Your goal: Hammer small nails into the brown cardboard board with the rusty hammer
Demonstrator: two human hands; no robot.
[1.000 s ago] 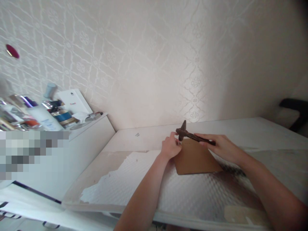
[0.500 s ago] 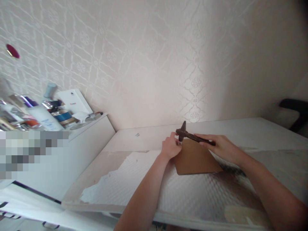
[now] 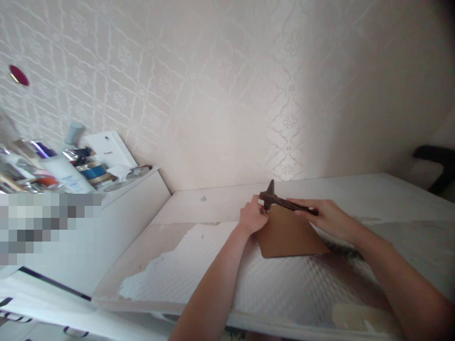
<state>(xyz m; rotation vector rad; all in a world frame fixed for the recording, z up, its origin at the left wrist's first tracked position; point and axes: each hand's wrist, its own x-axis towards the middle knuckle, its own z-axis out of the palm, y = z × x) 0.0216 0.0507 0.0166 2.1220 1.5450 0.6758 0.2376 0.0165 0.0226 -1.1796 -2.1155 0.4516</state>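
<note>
Head view | my right hand [image 3: 329,219] grips hammer [image 3: 284,201] over brown board [image 3: 289,234] | left hand [image 3: 252,218] fingers pinch something tiny beneath its head, unclear what | I judge nothing driven in yet

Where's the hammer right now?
Head view, right of centre: the hammer is gripped in the right hand, head over the brown board's far corner beside the left hand.

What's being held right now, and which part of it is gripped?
The right hand grips a dark hammer by its handle. The left hand pinches something tiny under the hammer head at the brown board; too small to identify.
</note>
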